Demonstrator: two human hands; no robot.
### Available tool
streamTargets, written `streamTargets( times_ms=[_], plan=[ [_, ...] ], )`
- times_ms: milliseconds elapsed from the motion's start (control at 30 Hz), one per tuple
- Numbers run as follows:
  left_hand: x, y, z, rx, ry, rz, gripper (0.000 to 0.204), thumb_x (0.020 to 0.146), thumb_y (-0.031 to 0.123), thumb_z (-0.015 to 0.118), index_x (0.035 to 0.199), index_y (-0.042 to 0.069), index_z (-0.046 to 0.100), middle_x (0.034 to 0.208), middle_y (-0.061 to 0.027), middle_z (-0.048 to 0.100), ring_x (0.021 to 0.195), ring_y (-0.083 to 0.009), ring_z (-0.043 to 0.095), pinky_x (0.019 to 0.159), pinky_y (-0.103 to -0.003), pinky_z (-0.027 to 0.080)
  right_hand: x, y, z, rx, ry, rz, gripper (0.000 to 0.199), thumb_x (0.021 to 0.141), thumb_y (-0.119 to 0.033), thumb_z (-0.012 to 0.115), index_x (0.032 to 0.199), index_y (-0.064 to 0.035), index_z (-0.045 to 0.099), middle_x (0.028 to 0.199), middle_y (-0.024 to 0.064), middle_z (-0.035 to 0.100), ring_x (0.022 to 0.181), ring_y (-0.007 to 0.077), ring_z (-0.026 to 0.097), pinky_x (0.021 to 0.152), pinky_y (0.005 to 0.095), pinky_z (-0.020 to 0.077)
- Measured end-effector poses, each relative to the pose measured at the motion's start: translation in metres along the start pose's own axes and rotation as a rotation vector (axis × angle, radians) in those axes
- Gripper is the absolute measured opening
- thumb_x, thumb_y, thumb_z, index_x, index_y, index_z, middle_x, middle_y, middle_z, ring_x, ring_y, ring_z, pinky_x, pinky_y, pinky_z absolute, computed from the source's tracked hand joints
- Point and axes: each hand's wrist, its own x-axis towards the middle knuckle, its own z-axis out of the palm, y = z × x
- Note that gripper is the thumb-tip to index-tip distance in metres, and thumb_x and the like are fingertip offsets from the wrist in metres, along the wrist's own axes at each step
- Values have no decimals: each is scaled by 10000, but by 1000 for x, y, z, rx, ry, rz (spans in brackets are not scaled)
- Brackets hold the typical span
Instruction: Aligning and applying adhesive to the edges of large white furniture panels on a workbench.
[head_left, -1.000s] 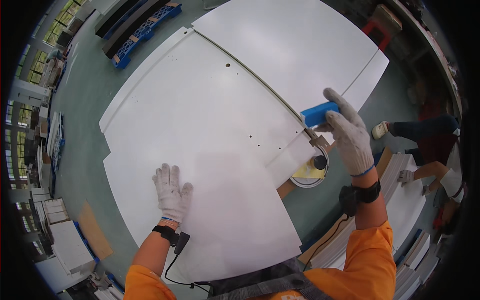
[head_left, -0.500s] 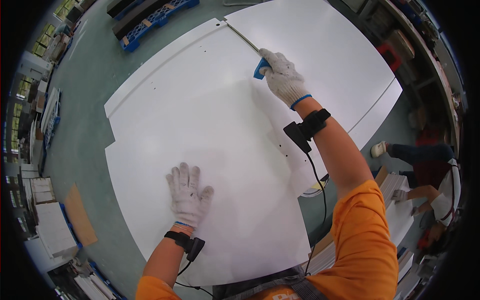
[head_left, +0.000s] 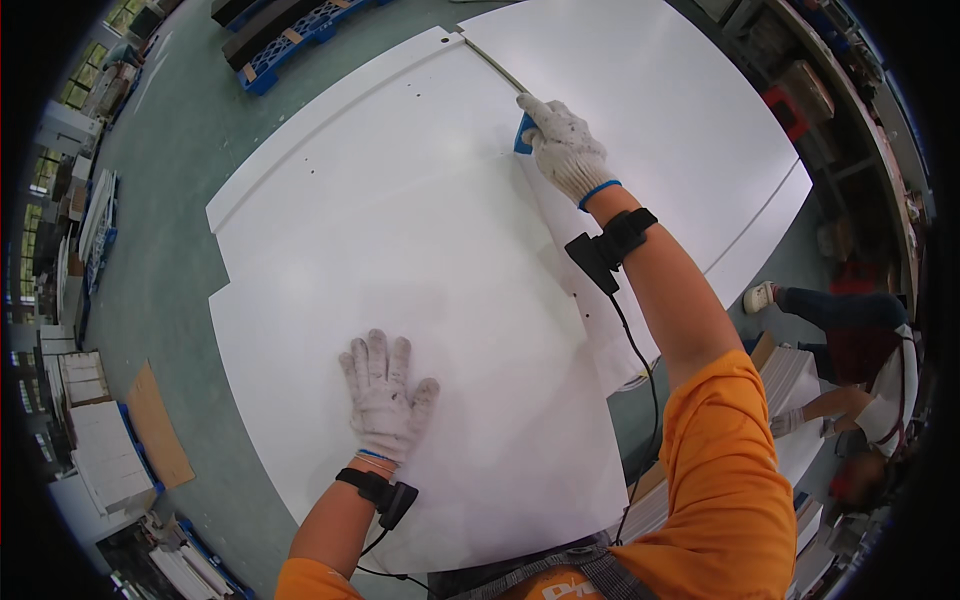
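Observation:
My left hand (head_left: 385, 400) lies flat, palm down with fingers spread, on a large white panel (head_left: 400, 250). Farther out on the right, my right hand (head_left: 568, 145) is closed round a blue hand tool (head_left: 523, 135); most of it is hidden by the glove, so its exact kind does not show. The tool is at the panel's right edge, where a thin greenish strip (head_left: 492, 62) runs from the far corner to my fingers. Another white panel (head_left: 650, 110) lies under and to the right of the first. Both hands wear off-white knitted gloves.
A co-worker (head_left: 850, 310) bends over stacked boards at the right. Loaded shelving (head_left: 850, 110) lines the right side. A blue pallet (head_left: 262, 75) with dark bars stands far left; a brown sheet (head_left: 158, 430) lies on the floor at left. A black cable hangs beside my right arm.
My left hand has shifted slightly right, still flat on the panel. My right hand stays closed on the blue tool at nearly the same spot. The co-worker's hand has moved a little nearer.

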Motion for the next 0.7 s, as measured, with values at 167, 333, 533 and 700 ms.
streamTargets(
  times_ms=[167, 333, 533, 700],
  plan=[
    [-1, 0, -2, -4, -12, -4, 686, 894, 529, 465, 1344, 12, 479, 1483, -237, 300, 1393, -447, 189, 1145, -553, 73, -2, -4, -3, -9, -14, -14, 421, 911, -155, 500, 1326, -206, 457, 1223, 89, 538, 1167, 310, 514, 948, 445, 458],
    [0, 0, -3, -1, -44, -16, 686, 898, 529, 456, 1350, 14, 472, 1486, -239, 292, 1394, -449, 182, 1145, -554, 71, -3, -5, -5, 11, -7, -7, 413, 907, -149, 506, 1314, -202, 468, 1212, 89, 540, 1163, 305, 514, 940, 443, 459],
    [-1, -2, -2, 1, -31, -1, 682, 897, 524, 464, 1352, 16, 471, 1486, -239, 293, 1392, -451, 186, 1142, -562, 71, -3, -3, -2, 6, 20, -5, 416, 912, -148, 506, 1323, -206, 479, 1187, 68, 553, 1142, 280, 526, 927, 437, 452],
    [-1, -1, -2, -10, -23, 0, 679, 899, 523, 464, 1350, 15, 472, 1486, -236, 296, 1391, -452, 190, 1141, -563, 76, -3, -2, 0, 12, 36, -20, 420, 915, -142, 503, 1330, -206, 491, 1168, 49, 567, 1128, 259, 535, 918, 426, 441]
  ],
)
